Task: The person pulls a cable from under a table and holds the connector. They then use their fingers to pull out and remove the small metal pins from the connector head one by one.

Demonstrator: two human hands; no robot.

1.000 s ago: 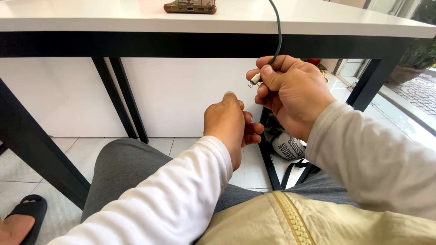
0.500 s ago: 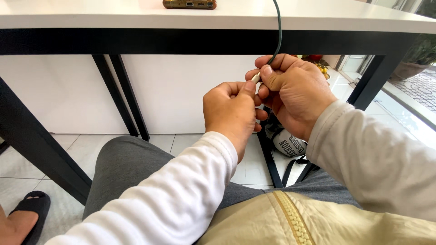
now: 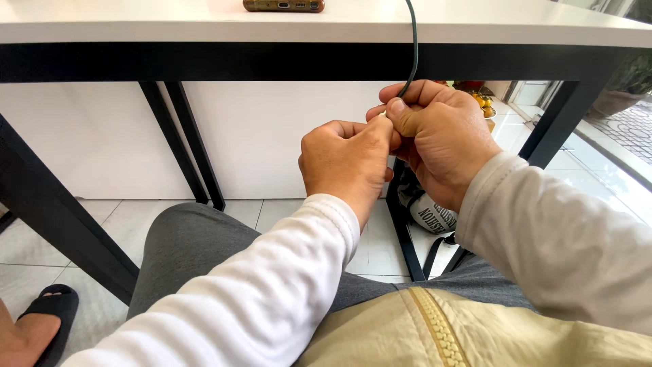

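Observation:
A dark green cable (image 3: 413, 47) hangs down from the white tabletop (image 3: 475, 27) into my right hand (image 3: 438, 139), which grips its end just below the table's black edge. A small white tip of the cable shows at my thumb. My left hand (image 3: 346, 163) is pressed against the right one, its fingertips pinched at that same cable end. Both hands are held up over my lap, in front of the table's underside. A brown phone (image 3: 283, 5) lies flat on the tabletop above the hands.
Black slanted table legs (image 3: 183, 143) stand on a pale tiled floor. A white bag with dark straps (image 3: 428, 211) lies on the floor under my right hand. A foot in a black sandal (image 3: 47, 312) shows at the bottom left. Glass doors are at the right.
My left hand has risen from below and closed in on my right hand; its fingers now pinch the cable end that the right hand was holding alone.

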